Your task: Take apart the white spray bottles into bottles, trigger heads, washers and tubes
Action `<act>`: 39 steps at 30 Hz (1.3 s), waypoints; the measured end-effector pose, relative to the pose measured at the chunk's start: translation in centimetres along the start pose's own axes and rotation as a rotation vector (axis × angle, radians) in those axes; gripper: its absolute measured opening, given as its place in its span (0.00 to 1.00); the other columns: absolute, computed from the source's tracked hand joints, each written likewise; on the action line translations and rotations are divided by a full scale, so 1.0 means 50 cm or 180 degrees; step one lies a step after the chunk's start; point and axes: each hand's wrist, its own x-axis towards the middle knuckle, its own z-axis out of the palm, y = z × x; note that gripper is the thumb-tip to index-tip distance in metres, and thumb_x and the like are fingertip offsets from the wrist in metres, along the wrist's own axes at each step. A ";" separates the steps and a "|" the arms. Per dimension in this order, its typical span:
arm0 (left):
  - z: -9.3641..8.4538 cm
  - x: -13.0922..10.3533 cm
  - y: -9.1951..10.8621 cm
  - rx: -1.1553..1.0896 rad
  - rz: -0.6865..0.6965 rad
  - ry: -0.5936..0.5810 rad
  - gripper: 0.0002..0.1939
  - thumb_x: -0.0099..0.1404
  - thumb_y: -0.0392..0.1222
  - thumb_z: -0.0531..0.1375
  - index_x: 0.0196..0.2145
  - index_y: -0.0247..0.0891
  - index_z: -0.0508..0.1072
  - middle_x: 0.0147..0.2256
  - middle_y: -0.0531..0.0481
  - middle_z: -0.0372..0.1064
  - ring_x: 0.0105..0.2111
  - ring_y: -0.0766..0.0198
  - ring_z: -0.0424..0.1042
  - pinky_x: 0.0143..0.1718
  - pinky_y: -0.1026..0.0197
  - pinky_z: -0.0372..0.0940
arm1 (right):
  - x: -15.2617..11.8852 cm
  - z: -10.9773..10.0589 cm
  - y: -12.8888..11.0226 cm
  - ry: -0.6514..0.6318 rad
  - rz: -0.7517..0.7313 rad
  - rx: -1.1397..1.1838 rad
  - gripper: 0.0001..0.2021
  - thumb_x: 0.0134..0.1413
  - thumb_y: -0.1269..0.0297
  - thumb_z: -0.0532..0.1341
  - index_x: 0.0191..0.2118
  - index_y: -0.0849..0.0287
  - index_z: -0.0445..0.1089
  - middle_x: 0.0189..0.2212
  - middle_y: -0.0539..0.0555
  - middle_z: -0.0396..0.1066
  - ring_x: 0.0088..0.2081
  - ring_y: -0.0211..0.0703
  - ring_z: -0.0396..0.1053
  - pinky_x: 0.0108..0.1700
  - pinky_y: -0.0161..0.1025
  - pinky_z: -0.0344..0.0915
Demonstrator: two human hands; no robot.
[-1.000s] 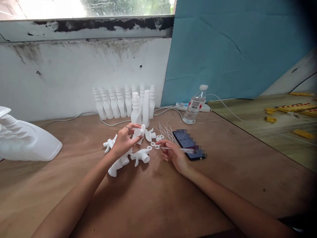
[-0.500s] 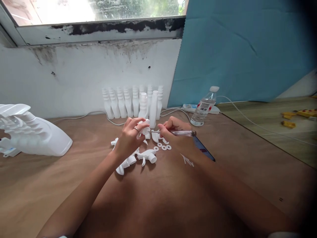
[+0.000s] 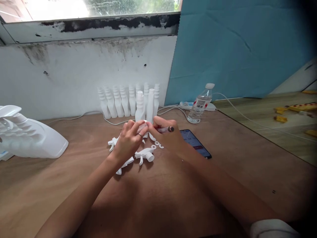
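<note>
My left hand is closed around a small white plastic part, mostly hidden by the fingers. A clear-handled screwdriver is gripped in my right hand. Its tip end is covered where both hands meet. Below them on the brown table lie white trigger sprayer heads and several flat white rings. Just behind the hands, white bottles stand upright.
More white bottles stand in a row along the wall. A large bag of white bottles lies at left. To the right are a phone, a water bottle and a white cable. Yellow pieces lie beyond the table edge.
My right hand has moved left with the screwdriver, up against my left hand. The screwdriver's shaft is now hidden, and more of the phone shows.
</note>
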 end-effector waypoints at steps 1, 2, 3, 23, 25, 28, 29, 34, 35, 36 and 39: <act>0.001 -0.001 0.002 0.0093 0.0036 -0.0066 0.18 0.65 0.27 0.53 0.51 0.35 0.71 0.53 0.41 0.66 0.41 0.54 0.63 0.45 0.50 0.64 | 0.000 -0.001 -0.001 -0.0012 -0.0033 -0.0180 0.19 0.55 0.67 0.55 0.20 0.57 0.43 0.15 0.43 0.44 0.20 0.31 0.41 0.23 0.33 0.44; 0.002 -0.001 0.003 0.0165 0.0047 -0.0122 0.19 0.65 0.27 0.52 0.51 0.35 0.71 0.53 0.41 0.66 0.41 0.54 0.63 0.45 0.50 0.64 | 0.001 -0.003 0.000 -0.0018 -0.0055 -0.0347 0.18 0.53 0.68 0.54 0.21 0.57 0.42 0.15 0.43 0.42 0.20 0.31 0.40 0.23 0.33 0.43; 0.003 -0.001 0.002 0.0219 0.0031 -0.0174 0.19 0.65 0.27 0.52 0.52 0.36 0.71 0.54 0.40 0.65 0.42 0.53 0.64 0.45 0.50 0.64 | 0.001 -0.004 0.002 -0.0041 -0.0070 -0.0485 0.17 0.53 0.69 0.53 0.21 0.57 0.42 0.15 0.43 0.42 0.20 0.31 0.40 0.23 0.34 0.43; -0.078 -0.039 -0.180 -0.0078 -0.0816 -0.2432 0.19 0.58 0.29 0.53 0.41 0.43 0.77 0.46 0.47 0.69 0.43 0.57 0.68 0.40 0.59 0.63 | -0.117 0.023 0.135 -0.0374 0.0927 0.0288 0.18 0.56 0.60 0.56 0.19 0.57 0.51 0.15 0.45 0.51 0.20 0.33 0.51 0.25 0.34 0.48; -0.074 -0.049 -0.200 -0.0230 -0.1103 -0.2672 0.17 0.58 0.33 0.54 0.42 0.43 0.76 0.47 0.47 0.69 0.42 0.57 0.69 0.38 0.60 0.63 | -0.135 0.031 0.144 -0.0305 0.0919 0.0290 0.18 0.56 0.60 0.55 0.19 0.57 0.50 0.16 0.45 0.50 0.21 0.34 0.51 0.25 0.34 0.49; -0.060 -0.064 -0.222 -0.0474 -0.1432 -0.3019 0.18 0.57 0.36 0.55 0.44 0.46 0.75 0.46 0.49 0.69 0.41 0.58 0.71 0.36 0.61 0.63 | -0.147 0.036 0.151 -0.0207 0.0890 0.0292 0.18 0.57 0.60 0.54 0.19 0.56 0.49 0.16 0.45 0.49 0.21 0.34 0.51 0.25 0.34 0.49; -0.056 -0.068 -0.227 -0.0552 -0.1518 -0.3074 0.19 0.57 0.37 0.55 0.45 0.46 0.75 0.46 0.50 0.69 0.41 0.57 0.71 0.36 0.61 0.63 | -0.150 0.038 0.153 -0.0182 0.0870 0.0287 0.18 0.57 0.59 0.54 0.19 0.56 0.49 0.16 0.45 0.49 0.21 0.34 0.50 0.25 0.34 0.49; -0.072 -0.072 -0.243 -0.0896 -0.1777 -0.2836 0.18 0.59 0.44 0.57 0.47 0.47 0.74 0.45 0.51 0.72 0.43 0.58 0.71 0.39 0.61 0.64 | -0.159 0.038 0.160 -0.0140 0.0749 0.0234 0.19 0.57 0.59 0.55 0.19 0.56 0.49 0.16 0.44 0.49 0.20 0.34 0.50 0.25 0.35 0.49; -0.085 -0.070 -0.247 -0.0871 -0.1837 -0.2628 0.18 0.61 0.46 0.56 0.48 0.47 0.73 0.45 0.52 0.72 0.42 0.58 0.72 0.40 0.61 0.64 | -0.160 0.038 0.160 -0.0138 0.0733 0.0221 0.19 0.57 0.60 0.55 0.19 0.56 0.50 0.16 0.44 0.49 0.20 0.34 0.50 0.25 0.35 0.50; -0.102 -0.070 -0.254 -0.0773 -0.1934 -0.2306 0.18 0.62 0.47 0.56 0.49 0.47 0.73 0.46 0.52 0.72 0.41 0.59 0.72 0.41 0.60 0.64 | -0.162 0.037 0.161 -0.0135 0.0720 0.0209 0.19 0.57 0.60 0.55 0.19 0.56 0.50 0.16 0.44 0.49 0.20 0.33 0.50 0.25 0.35 0.50; -0.164 -0.081 -0.293 -0.0047 -0.2339 -0.0793 0.16 0.64 0.49 0.54 0.45 0.43 0.74 0.43 0.51 0.73 0.37 0.61 0.71 0.42 0.59 0.65 | -0.166 0.037 0.166 -0.0145 0.0685 0.0191 0.19 0.57 0.60 0.56 0.19 0.56 0.50 0.15 0.44 0.49 0.19 0.33 0.49 0.25 0.35 0.49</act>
